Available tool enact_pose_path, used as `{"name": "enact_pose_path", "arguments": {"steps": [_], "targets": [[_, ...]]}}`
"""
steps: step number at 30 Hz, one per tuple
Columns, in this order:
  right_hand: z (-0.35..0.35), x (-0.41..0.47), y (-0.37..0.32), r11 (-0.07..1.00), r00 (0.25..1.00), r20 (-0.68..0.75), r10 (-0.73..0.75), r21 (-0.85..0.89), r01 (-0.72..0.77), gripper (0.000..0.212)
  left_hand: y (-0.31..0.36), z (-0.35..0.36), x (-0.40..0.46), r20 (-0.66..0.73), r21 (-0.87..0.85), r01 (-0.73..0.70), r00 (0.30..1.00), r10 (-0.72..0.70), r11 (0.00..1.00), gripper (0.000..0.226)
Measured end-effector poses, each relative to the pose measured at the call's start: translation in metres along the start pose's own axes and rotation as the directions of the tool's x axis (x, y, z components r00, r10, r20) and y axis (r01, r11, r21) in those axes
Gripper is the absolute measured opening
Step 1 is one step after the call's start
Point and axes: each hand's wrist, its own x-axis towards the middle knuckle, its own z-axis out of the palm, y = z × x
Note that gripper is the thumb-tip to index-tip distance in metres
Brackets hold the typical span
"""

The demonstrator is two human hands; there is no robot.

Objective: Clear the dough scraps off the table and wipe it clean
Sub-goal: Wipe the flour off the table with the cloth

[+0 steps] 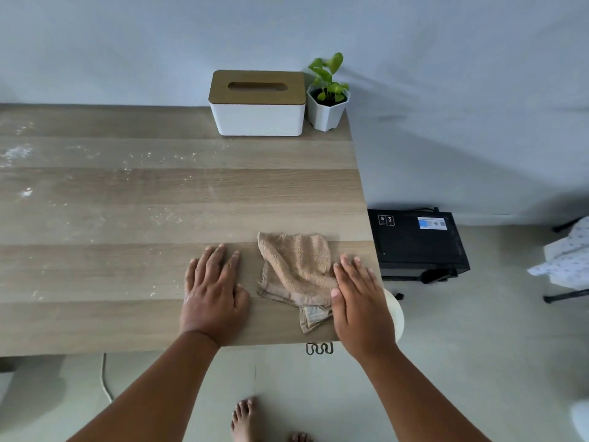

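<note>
Flour dust (19,152) and tiny dough bits are what must go, and the tool for that is the tan washcloth (296,269). The right hand (360,301) lies flat with its fingers straight and close together; the thumb side rests against the cloth's right edge, and it holds nothing. The left hand (213,291) is flat too, fingers spread a little, palm down on the bare wood just left of the washcloth, not touching it. Neither hand grips anything yet.

The washcloth sits crumpled near the front right corner of the wooden table (127,323), between the two hands. It looks soft, light and floppy — it will bend and bunch up when pushed. I think the best place to take it is the thick folded middle, pressing down with a flat palm so it does not slide out. A thin hem and a label stick out at its front edge; pinching there would only make it dangle.

Most of the white flour lies far left of the washcloth, with more sprinkles behind it toward the tissue box (257,103). I cannot see any big dough lumps from here. The powder is loose, so it will likely smear or puff away if wiped fast.

A small potted plant (327,97) stands right beside the tissue box at the back corner.
</note>
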Motion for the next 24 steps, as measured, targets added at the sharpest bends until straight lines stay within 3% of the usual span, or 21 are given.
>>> {"name": "enact_pose_path", "arguments": {"steps": [5,9,11,13,16,19,24], "targets": [[-0.004,-0.001,0.003,1.000,1.000,0.002,-0.018,-0.015,0.018,0.059,0.008,0.000,-0.005,-0.155,-0.075,-0.074,0.986,0.062,0.994,0.058],[-0.006,-0.002,0.003,1.000,1.000,0.009,0.014,0.021,-0.015,0.065,0.053,-0.006,0.015,-0.179,-0.138,-0.165,0.974,0.139,0.976,0.058],[-0.007,-0.003,0.004,0.999,1.000,0.001,0.017,0.050,-0.017,0.066,0.088,0.000,0.033,-0.127,-0.157,-0.224,0.971,0.205,0.962,0.059],[-0.007,-0.003,0.006,0.998,1.000,-0.003,0.016,0.062,-0.015,0.067,0.119,0.014,0.047,0.017,-0.158,-0.256,0.965,0.262,0.954,0.063],[-0.003,-0.001,0.012,0.997,1.000,-0.006,0.020,0.073,-0.020,0.069,0.138,0.044,0.045,0.221,-0.020,-0.162,0.962,0.163,0.987,0.068],[0.001,-0.001,0.014,0.997,1.000,-0.005,0.011,0.071,-0.011,0.067,0.133,0.054,0.031,0.212,0.030,-0.092,0.974,0.084,0.995,0.074],[0.001,-0.002,0.009,1.000,0.999,-0.042,0.002,0.030,-0.001,0.059,0.102,0.042,0.006,0.191,0.094,-0.117,0.977,0.097,0.989,0.091]]}}
